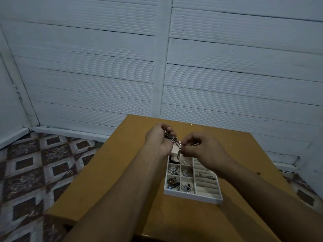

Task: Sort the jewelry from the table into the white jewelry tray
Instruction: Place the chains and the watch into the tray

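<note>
A white jewelry tray (192, 196) lies on the wooden table (122, 172), with small square compartments on its left and ring slots on its right. Several compartments hold pearls, chains, earrings and dark pieces. My left hand (160, 138) is cupped palm-up above the tray's far end, with a bunched silver chain (170, 136) in it. My right hand (197, 147) pinches the chain's loose end, which hangs down over the tray's far left compartments. My hands hide the tray's far edge.
The table stands close to a white panelled wall (157, 67). Patterned floor tiles (35, 163) lie to the left and at the far right. Small pale specks (225, 143) dot the tabletop to the right of my hands.
</note>
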{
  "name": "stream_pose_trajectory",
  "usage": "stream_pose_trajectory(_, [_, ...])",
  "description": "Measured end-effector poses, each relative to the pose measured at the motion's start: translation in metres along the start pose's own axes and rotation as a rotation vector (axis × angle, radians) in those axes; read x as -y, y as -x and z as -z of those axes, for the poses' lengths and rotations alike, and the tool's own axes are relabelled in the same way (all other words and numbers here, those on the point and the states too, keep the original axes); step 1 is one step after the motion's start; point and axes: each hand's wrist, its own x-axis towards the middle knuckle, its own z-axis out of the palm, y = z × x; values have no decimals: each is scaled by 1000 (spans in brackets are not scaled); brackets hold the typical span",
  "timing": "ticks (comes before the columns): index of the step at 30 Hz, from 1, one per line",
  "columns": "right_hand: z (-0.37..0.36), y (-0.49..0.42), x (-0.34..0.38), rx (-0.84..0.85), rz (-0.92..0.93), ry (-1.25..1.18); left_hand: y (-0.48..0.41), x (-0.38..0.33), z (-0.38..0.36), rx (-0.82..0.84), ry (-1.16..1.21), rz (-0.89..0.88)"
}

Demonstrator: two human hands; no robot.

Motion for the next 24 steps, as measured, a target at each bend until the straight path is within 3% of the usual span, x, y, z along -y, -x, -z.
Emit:
stream_pose_trajectory(7, [-7, -4, 0, 48, -49, -203, 6, -3, -10, -1, -136, -102])
stream_pose_trajectory(12, [-10, -9, 6, 24, -12, -227, 14, 2, -16, 8, -176, -168])
stream_pose_trajectory(17, [-15, -14, 6, -29, -21, -251, 12, 9, -10, 40, -120, -121])
stream_pose_trajectory(24, [-13, -16, 7, 10, -22, -179, 21, 12, -9, 57, -131, -158])
